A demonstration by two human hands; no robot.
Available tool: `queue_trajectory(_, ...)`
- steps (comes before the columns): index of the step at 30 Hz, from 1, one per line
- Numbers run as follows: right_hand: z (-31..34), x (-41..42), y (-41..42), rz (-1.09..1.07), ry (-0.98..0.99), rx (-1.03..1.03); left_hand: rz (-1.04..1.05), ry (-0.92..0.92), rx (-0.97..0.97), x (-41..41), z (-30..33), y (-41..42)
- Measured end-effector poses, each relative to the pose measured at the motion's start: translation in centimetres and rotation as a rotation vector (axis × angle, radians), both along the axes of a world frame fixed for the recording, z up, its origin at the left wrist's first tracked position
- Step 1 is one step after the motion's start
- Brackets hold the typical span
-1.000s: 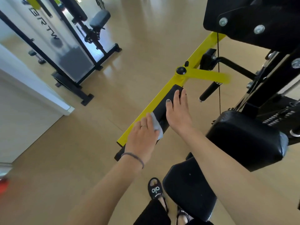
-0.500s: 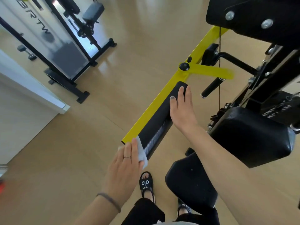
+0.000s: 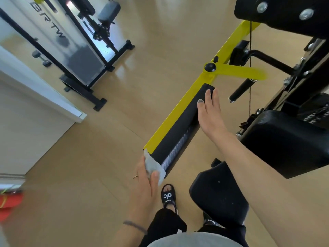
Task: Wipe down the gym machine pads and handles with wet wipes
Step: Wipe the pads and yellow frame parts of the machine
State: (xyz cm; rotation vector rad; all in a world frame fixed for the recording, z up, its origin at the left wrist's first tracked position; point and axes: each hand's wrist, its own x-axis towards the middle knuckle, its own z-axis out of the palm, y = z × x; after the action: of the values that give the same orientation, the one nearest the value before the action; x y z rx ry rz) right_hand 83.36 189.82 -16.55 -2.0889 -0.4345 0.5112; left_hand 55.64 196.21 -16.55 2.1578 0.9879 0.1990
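Note:
A long black padded bar (image 3: 179, 125) runs along a yellow arm (image 3: 179, 106) of the gym machine. My left hand (image 3: 145, 182) holds a white wet wipe (image 3: 153, 166) pinched under the thumb against the near end of the bar. Near the far end of the pad lies my right hand (image 3: 211, 113), fingers straight and resting on top. A black seat pad (image 3: 219, 195) and a larger black pad (image 3: 284, 141) sit to the right.
A short black handle (image 3: 242, 90) and a cable hang behind the bar. The black machine frame (image 3: 284, 13) fills the upper right. Another machine (image 3: 83, 56) stands at the upper left beside a white wall edge. My sandalled foot (image 3: 168, 196) is on the wood floor.
My left hand slid the wipe along the padded bar from beside my right hand down to the bar's near end. My right hand stayed near the far end.

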Motion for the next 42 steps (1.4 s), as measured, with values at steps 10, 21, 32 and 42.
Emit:
queue_trajectory(10, -0.4, 0.2, 0.2, 0.018, -0.027, -0.040, 0.878, -0.419, -0.668, 6.6, -0.5, -2.8)
queue_trajectory(21, -0.8, 0.8, 0.3, 0.040, -0.027, -0.074, 0.639, -0.288, -0.027, 6.1, -2.4, -6.6)
queue_trajectory(32, 0.3, 1.1, -1.2, -0.044, 0.168, 0.228, -0.382, 0.269, 0.905, 7.6, -0.8, -0.4)
queue_trajectory(42, 0.1, -4.5, -4.7, -0.447, 0.475, 0.459, -1.143, 0.487, 1.268, 24.5, 0.5, 1.5)
